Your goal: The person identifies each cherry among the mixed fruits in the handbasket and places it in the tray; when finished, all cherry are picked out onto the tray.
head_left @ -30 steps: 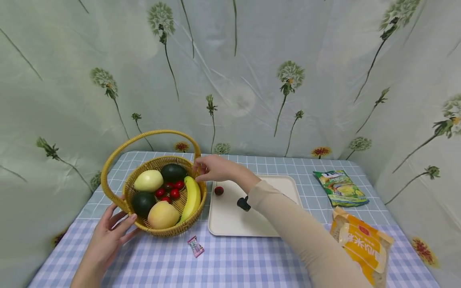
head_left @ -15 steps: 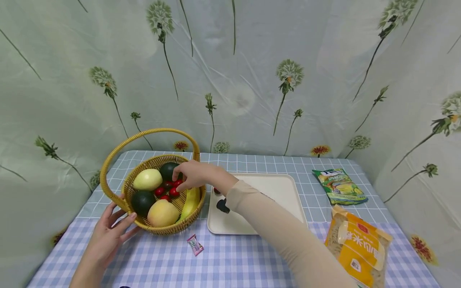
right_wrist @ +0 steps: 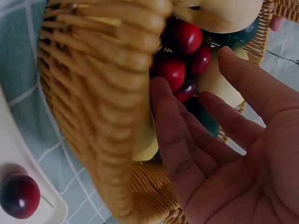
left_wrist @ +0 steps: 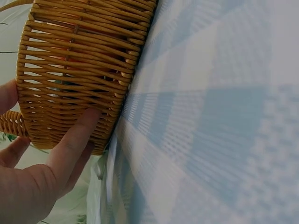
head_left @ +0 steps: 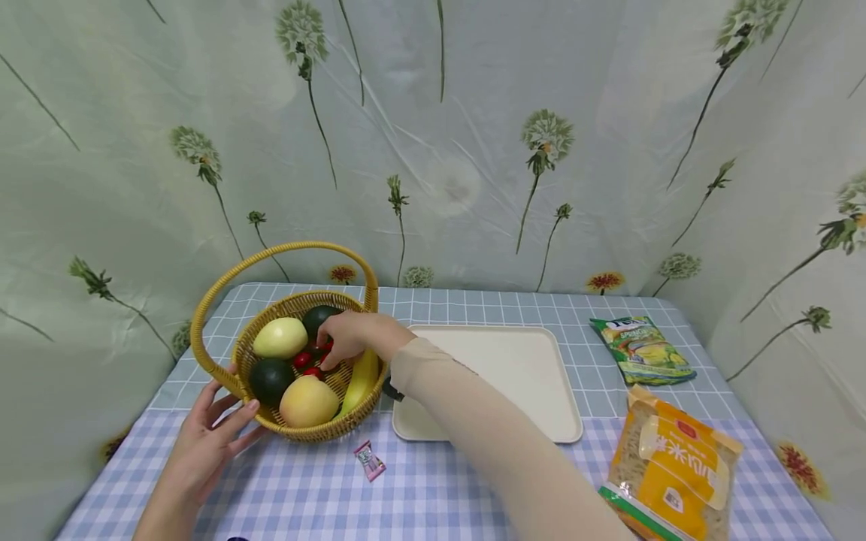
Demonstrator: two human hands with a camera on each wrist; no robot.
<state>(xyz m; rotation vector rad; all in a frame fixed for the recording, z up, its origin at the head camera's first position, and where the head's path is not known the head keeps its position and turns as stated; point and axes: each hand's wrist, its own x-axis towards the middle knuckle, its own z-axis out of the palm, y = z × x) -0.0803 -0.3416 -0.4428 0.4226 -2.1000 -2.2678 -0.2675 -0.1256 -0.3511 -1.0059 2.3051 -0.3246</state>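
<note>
A yellow wicker basket [head_left: 311, 432] with a tall handle stands at the left. In it lie a peach [head_left: 307, 402], a banana [head_left: 361, 382], a pale yellow-green fruit [head_left: 280, 338], two dark green fruits and several red cherries [right_wrist: 170, 70]. My left hand [head_left: 203, 447] rests against the basket's left side by the handle base, fingers spread along the wickerwork. My right hand [head_left: 348, 334] reaches inside over the rim; a fingertip is at the cherries, and the thumb stands apart. Nothing shows between thumb and fingers. In the head view this hand partly hides cherries and banana.
A cream tray [head_left: 501, 376] lies right of the basket; one cherry [right_wrist: 19, 196] sits on it. A small wrapped sweet [head_left: 369, 460] lies in front. At the right are a green packet [head_left: 643, 351] and an orange-and-clear food bag [head_left: 676, 466].
My right hand has moved left and down from the basket's right rim into the basket, to the cherries. My left hand has kept its place on the basket.
</note>
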